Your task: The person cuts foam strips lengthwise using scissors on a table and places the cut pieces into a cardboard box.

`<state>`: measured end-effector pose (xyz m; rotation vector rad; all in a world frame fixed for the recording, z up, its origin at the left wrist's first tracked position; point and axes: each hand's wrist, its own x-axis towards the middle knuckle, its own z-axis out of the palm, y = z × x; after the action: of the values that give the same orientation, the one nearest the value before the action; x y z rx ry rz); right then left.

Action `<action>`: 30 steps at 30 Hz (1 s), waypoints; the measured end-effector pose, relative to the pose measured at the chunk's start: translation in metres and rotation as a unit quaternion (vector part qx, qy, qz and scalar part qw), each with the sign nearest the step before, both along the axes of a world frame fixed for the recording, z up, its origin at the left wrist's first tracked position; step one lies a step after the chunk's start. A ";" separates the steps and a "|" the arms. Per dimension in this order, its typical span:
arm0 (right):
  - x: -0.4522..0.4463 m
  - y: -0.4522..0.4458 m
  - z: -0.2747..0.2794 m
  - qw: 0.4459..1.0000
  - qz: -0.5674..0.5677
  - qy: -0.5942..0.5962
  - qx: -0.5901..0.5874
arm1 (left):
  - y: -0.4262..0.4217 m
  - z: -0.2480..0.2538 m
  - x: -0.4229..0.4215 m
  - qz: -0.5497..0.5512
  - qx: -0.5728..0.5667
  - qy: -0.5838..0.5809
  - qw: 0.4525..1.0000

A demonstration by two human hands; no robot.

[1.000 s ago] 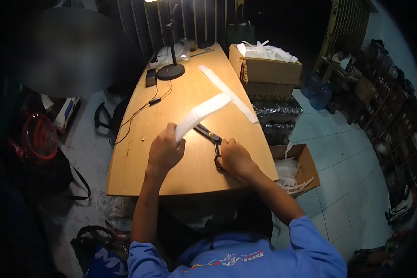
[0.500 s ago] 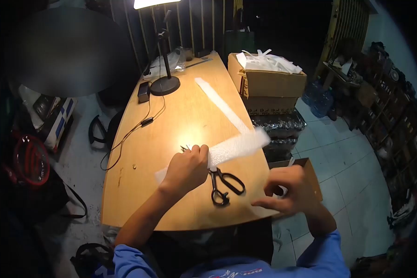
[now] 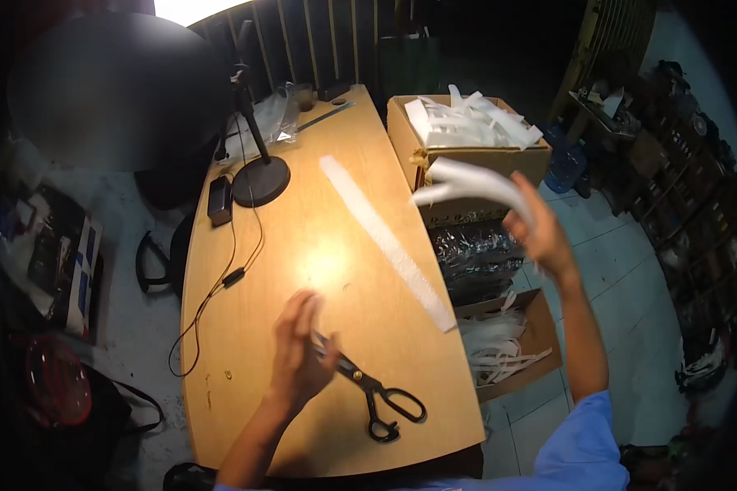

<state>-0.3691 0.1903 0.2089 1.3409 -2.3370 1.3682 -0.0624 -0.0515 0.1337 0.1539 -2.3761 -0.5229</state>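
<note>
- The right hand (image 3: 544,241) is clamped on pale white padding (image 3: 483,182), lifted off to the right of the wooden table (image 3: 287,417)
- From that grip the padding arches up and leftward, soft, smooth-looking and blurred, parting into two blunt ends; whether it is one folded piece or two, I cannot tell
- Just beyond the grip, up and to the left, stands the upper carton (image 3: 520,161), heaped with white scraps
- Left of the grip and below the padding sits a shiny black-wrapped bundle (image 3: 475,262)
- Below the grip, the lower carton (image 3: 540,327) holds more white strips, thin and tangled
- Left of the grip, across the tabletop, lies a long flat strip (image 3: 385,241), white, narrow and finely textured, running diagonally
- Farther left and lower, the left hand (image 3: 299,348) has its thumb apart from blurred fingers, over the blade end of the black-handled scissors (image 3: 357,375); contact is unclear
- Farthest left of the grip, the black lamp base (image 3: 261,180) rests on the tabletop
</note>
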 end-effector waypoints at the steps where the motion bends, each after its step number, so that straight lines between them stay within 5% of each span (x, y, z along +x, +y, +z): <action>1: -0.040 0.003 0.007 0.997 -0.007 -0.071 -0.043 | -0.009 -0.016 0.013 0.077 0.026 -0.031 0.996; 5: -0.193 -0.015 0.046 0.974 -0.172 0.082 -0.121 | -0.025 -0.086 0.063 0.290 0.205 -0.080 0.931; 6: -0.226 -0.026 0.050 0.965 -0.211 0.114 -0.103 | -0.023 -0.080 0.059 0.297 0.166 -0.126 0.932; 10: -0.327 -0.060 0.043 0.929 -0.331 0.147 0.075 | -0.023 -0.074 0.050 0.304 0.079 -0.215 0.925; 16: -0.422 -0.077 -0.024 0.875 -0.323 0.083 0.350 | -0.028 -0.071 0.048 0.305 0.086 -0.221 0.922; 20: -0.424 -0.071 -0.013 0.917 -0.314 -0.015 0.246 | -0.027 -0.073 0.048 0.311 0.088 -0.217 0.921; 25: -0.384 -0.058 0.012 0.917 -0.376 0.124 0.039 | -0.028 -0.073 0.048 0.306 0.086 -0.205 0.926; 28: -0.266 -0.081 0.026 0.948 -0.278 0.135 -0.079 | -0.028 -0.076 0.052 0.305 0.095 -0.207 0.925; 30: -0.164 -0.099 -0.003 0.989 -0.125 0.064 -0.043 | -0.025 -0.075 0.052 0.307 0.092 -0.205 0.925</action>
<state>-0.5326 0.0915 0.2055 1.0381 -2.2446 1.2533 -0.0105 -0.0769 0.0583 1.1488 -2.4769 -0.4291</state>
